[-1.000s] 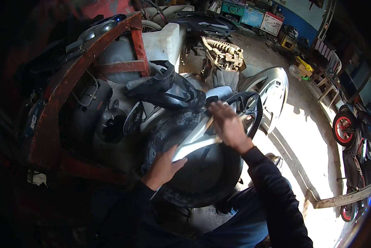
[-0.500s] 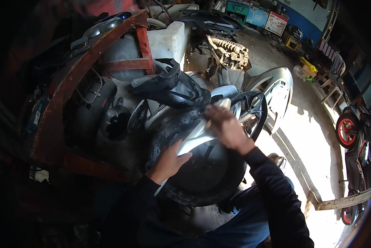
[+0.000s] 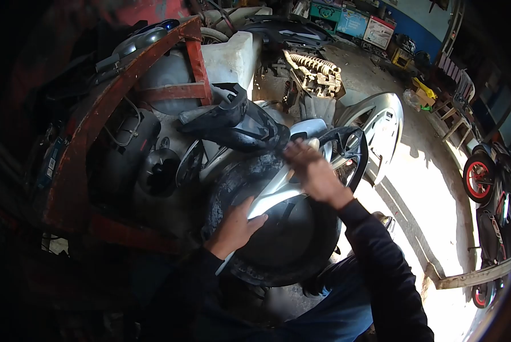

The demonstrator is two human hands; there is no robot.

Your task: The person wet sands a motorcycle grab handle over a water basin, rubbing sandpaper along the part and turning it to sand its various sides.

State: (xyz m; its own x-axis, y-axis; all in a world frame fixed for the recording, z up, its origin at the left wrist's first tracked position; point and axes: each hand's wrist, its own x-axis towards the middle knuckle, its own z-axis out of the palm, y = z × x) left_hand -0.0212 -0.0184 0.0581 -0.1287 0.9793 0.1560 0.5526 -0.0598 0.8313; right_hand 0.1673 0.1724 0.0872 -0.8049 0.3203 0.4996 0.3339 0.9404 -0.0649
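A long white-silver motorcycle body panel (image 3: 270, 199) lies slantwise over a round black tub (image 3: 318, 251). My left hand (image 3: 236, 229) grips its lower part, thumb on top and fingers along the far edge. On the upper part of the panel rests my right hand (image 3: 315, 174), its fingers pressed together and slightly blurred. What is under those fingers, if anything besides the panel, is hidden. Just beyond the tub, a dark scuffed plastic motorcycle part (image 3: 238, 122) sits close to the right fingertips.
At left stands a red-brown frame (image 3: 73, 165) with a dark cylinder (image 3: 136, 137) behind it. Silver fairing pieces (image 3: 389, 111) and a spring shock absorber (image 3: 315, 61) lie beyond the tub. A motorcycle with a red-rimmed wheel (image 3: 479, 179) stands at far right, near a wooden beam (image 3: 475, 278).
My right hand has shifted slightly down and right along the panel. The left hand keeps its grip, with the panel and hand moving only a little.
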